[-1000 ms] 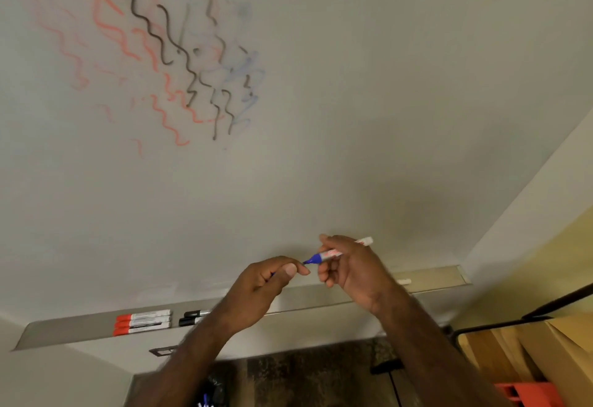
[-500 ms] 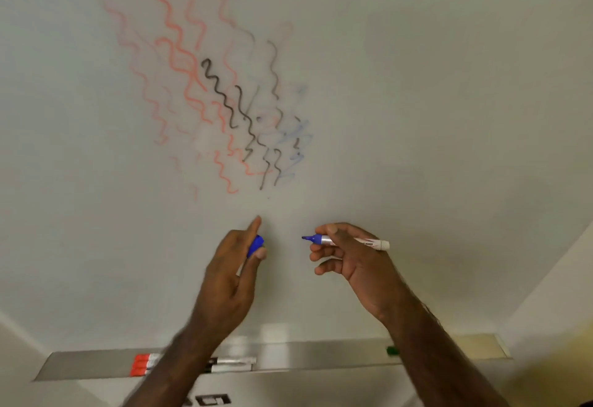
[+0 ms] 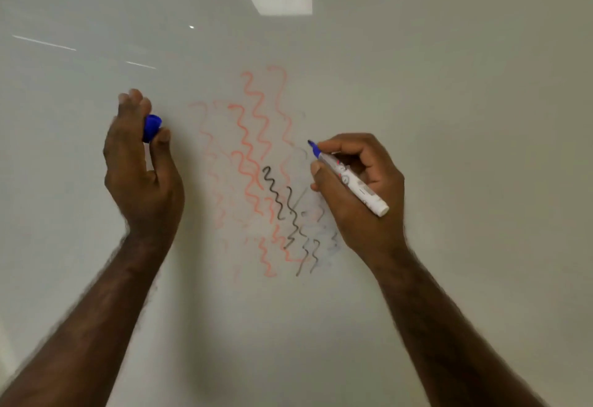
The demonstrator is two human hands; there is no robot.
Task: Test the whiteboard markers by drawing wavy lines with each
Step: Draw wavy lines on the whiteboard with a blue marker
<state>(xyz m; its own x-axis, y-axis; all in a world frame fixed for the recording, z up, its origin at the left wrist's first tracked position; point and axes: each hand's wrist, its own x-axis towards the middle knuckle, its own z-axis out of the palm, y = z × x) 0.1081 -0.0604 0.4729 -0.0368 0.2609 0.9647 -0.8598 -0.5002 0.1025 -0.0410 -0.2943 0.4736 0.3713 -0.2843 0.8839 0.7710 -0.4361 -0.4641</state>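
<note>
My right hand (image 3: 359, 188) grips an uncapped blue whiteboard marker (image 3: 348, 178), its white barrel slanting down to the right. The blue tip (image 3: 310, 143) points up-left and sits at or just off the whiteboard (image 3: 449, 85), to the right of the red wavy lines (image 3: 253, 149). My left hand (image 3: 141, 169) is raised at the left and pinches the marker's blue cap (image 3: 151, 127) between thumb and fingers. Black wavy lines (image 3: 282, 204) and faint blue-grey scribbles (image 3: 327, 239) lie below the tip, partly hidden behind my right hand.
The whiteboard fills the whole view. A ceiling light's reflection (image 3: 282, 3) shows near the top. Bare board lies to the right of my right hand and below the drawings. The marker tray is out of view.
The view has tilted up, so the tray has left the frame. Both hands rose toward the drawings; the right hand turned the marker's tip up to the board, and the left hand moved left with the cap.
</note>
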